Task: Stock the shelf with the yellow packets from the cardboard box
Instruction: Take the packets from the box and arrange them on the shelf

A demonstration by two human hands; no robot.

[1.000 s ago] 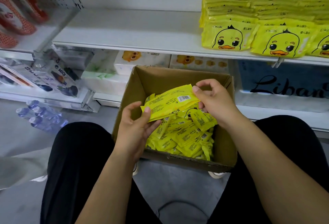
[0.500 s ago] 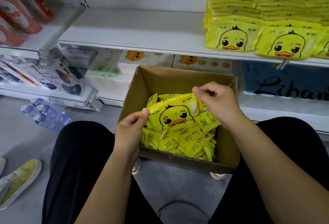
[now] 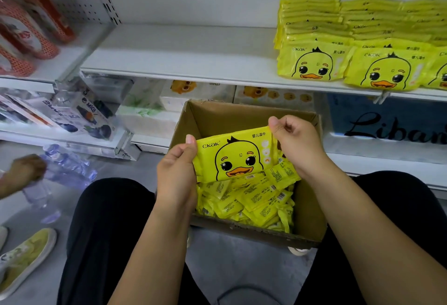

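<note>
The left hand (image 3: 175,171) pinches the left edge of a yellow packet (image 3: 235,157), and the right hand (image 3: 294,145) pinches its upper right corner. The packet is held duck side up between the two hands. Just below them, the cardboard box (image 3: 242,118) holds loose packets (image 3: 254,203). Above and to the right of the right hand, stacked packets (image 3: 350,45) lie on the shelf (image 3: 181,62).

- Cardboard box (image 3: 242,116) stands before the shelf (image 3: 181,57).
- Loose packets (image 3: 254,203) lie in it, held packet (image 3: 232,157) above them.
- Stacked packets (image 3: 312,26) sit on the shelf's right.
</note>
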